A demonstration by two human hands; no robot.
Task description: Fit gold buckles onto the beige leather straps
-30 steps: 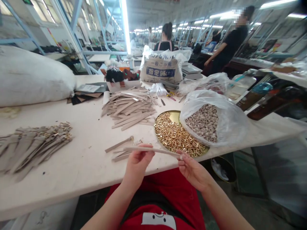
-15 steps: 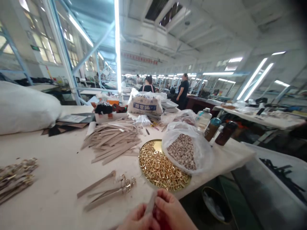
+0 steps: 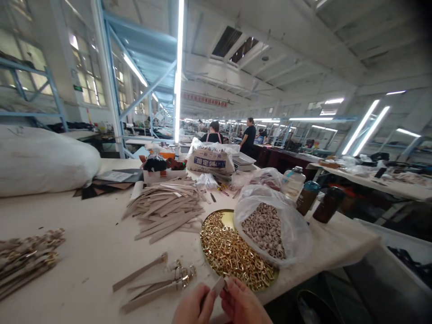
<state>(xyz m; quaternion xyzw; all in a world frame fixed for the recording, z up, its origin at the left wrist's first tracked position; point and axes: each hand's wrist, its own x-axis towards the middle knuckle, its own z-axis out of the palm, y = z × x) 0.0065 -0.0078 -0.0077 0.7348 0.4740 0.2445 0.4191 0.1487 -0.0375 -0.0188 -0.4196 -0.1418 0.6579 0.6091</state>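
Drawn together since the earlier frame, the left hand [image 3: 195,305] and right hand [image 3: 243,302] both grasp one beige strip [image 3: 219,286] in a closed grip. The strip is near the worktop's [image 3: 84,265] front edge, beside the gold tray [image 3: 228,219].

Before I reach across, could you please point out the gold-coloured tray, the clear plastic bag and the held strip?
Gold-coloured tray [image 3: 228,219]: head view, bare patch near its far edge.
Clear plastic bag [image 3: 297,238]: head view, right-hand wall.
Held strip [image 3: 218,285]: head view, exposed upper end.
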